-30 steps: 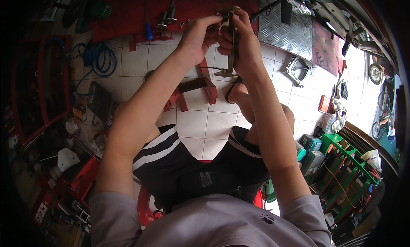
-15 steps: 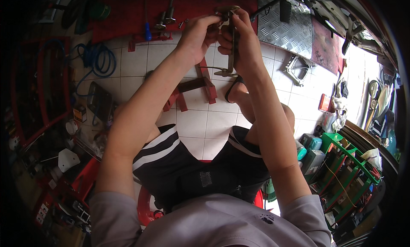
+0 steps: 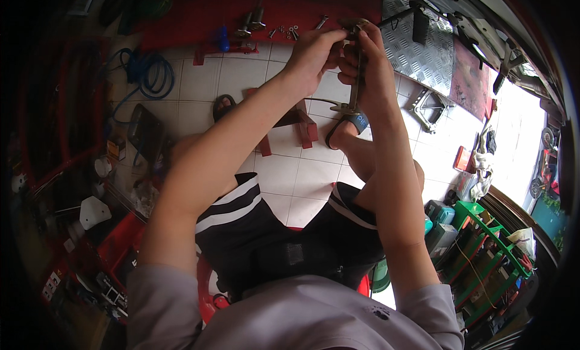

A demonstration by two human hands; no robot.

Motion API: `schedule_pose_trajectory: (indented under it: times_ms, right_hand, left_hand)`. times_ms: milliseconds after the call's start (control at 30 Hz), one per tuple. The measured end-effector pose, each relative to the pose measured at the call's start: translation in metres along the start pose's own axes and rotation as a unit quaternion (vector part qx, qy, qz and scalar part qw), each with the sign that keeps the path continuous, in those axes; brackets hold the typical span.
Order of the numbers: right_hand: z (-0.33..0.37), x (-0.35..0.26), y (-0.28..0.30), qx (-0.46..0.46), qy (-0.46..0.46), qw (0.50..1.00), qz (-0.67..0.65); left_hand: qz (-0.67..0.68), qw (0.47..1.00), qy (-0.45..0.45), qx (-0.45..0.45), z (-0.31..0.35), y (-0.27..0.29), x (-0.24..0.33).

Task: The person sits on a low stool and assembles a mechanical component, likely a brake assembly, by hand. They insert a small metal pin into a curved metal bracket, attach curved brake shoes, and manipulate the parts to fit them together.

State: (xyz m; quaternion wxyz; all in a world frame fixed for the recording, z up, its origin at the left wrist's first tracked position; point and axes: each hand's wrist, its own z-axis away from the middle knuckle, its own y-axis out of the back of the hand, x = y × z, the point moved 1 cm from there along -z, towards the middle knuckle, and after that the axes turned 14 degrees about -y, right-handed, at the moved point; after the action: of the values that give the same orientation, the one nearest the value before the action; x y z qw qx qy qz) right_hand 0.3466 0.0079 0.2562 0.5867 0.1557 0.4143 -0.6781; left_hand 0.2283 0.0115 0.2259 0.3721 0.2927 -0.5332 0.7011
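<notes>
My right hand (image 3: 374, 66) is wrapped around a long brownish metal bracket (image 3: 354, 93), held upright above the floor near the edge of the red bench. Its lower end is a flat flange, from which a thin curved rod runs left. Fingers of my left hand (image 3: 311, 60) are closed at the bracket's upper end, against the right fingertips. What they pinch there is hidden. On the bench left of my hands lie small loose bolts and nuts (image 3: 292, 32), another bolt (image 3: 322, 22) and two metal pins with wide heads (image 3: 258, 16).
A blue-handled screwdriver (image 3: 224, 39) lies on the red bench (image 3: 187, 26). Below stands a red metal stand (image 3: 308, 131). A checker plate (image 3: 417, 48) and a metal bracket frame (image 3: 428, 108) are to the right. At left is a coiled blue hose (image 3: 148, 78); at right, a green rack (image 3: 483, 229).
The view has shifted, so the bench items appear farther right. Both hands, with the bracket, have moved slightly right, uncovering more loose bolts and nuts. The grip looks the same.
</notes>
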Motion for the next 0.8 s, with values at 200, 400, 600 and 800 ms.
schedule_pose_trajectory:
  times_ms: [200, 400, 600, 800]
  right_hand:
    - [-0.001, 0.000, 0.007, 0.030, -0.014, 0.999, -0.001]
    - [-0.001, 0.001, 0.012, 0.009, -0.015, 1.000, 0.006]
    - [0.002, -0.003, 0.011, 0.027, -0.011, 1.000, 0.002]
    - [-0.001, -0.003, 0.018, 0.002, -0.013, 1.000, 0.002]
  left_hand:
    - [-0.015, 0.999, -0.008, 0.037, 0.003, -0.012, -0.006]
    - [0.000, 0.999, -0.026, 0.020, 0.003, -0.018, -0.009]
    - [0.005, 1.000, -0.021, 0.021, -0.001, -0.015, -0.014]
    - [-0.013, 0.998, -0.027, 0.047, 0.000, -0.019, -0.012]
